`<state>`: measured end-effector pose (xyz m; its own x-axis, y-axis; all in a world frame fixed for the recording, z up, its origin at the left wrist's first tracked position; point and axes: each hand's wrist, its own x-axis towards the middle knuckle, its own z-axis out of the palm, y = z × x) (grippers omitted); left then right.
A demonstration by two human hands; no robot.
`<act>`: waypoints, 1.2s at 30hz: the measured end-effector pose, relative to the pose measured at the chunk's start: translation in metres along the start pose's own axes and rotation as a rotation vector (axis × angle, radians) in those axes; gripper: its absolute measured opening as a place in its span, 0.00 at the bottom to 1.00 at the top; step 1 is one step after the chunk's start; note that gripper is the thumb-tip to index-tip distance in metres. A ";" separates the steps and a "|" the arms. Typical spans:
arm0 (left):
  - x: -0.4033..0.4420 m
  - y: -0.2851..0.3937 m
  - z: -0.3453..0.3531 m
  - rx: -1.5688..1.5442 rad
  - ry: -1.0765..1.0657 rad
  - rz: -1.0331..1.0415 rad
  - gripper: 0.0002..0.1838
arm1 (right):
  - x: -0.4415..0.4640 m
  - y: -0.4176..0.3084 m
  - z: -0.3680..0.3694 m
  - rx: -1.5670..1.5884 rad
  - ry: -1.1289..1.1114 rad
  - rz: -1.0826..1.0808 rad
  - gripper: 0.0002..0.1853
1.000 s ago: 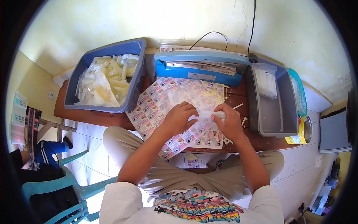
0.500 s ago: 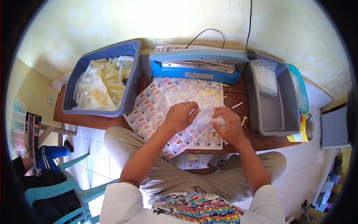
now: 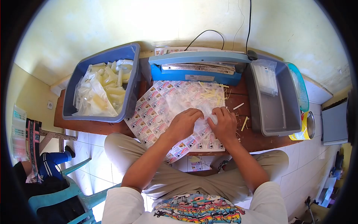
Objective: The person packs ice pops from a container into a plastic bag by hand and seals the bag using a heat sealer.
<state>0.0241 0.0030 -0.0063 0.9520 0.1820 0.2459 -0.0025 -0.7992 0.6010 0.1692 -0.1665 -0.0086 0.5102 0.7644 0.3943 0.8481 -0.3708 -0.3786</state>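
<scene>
My left hand pinches one side of a clear plastic bag above the patterned paper sheet. Its fingers are curled toward my right hand, which is closed round the other side. A whitish, rounded part of the bag's contents shows by my right thumb; the rest is hidden under the fingers. More clear plastic lies flat on the sheet just beyond my hands. Behind that stands a blue impulse sealer with its long light-blue arm.
A blue-grey tub of pale yellow filled pouches stands left. To the right, a grey tub holds a clear pack of white sticks. Yellow strips lie near the sealer. A yellow tin and teal basket sit farther right.
My two hands have drawn closer together. My right hand has turned further over the bag, covering most of the whitish contents that showed before. The camera has tipped slightly.
</scene>
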 end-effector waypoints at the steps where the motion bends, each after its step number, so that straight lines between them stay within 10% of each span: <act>1: -0.001 0.000 0.002 0.000 -0.001 0.000 0.24 | 0.000 0.000 0.001 0.022 -0.025 -0.001 0.17; 8: -0.002 0.000 0.000 0.015 0.035 0.015 0.30 | 0.016 0.016 -0.027 0.319 -0.408 0.015 0.25; 17: -0.001 -0.008 0.005 0.023 0.051 0.038 0.34 | 0.025 0.023 -0.016 0.228 -0.107 -0.178 0.38; 36: -0.009 -0.005 -0.005 -0.111 0.111 -0.060 0.23 | 0.030 0.019 0.006 0.148 -0.023 -0.189 0.18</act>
<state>0.0144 0.0080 -0.0073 0.9121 0.2940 0.2858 0.0135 -0.7181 0.6958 0.1995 -0.1472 -0.0086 0.3395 0.8255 0.4509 0.8969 -0.1397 -0.4196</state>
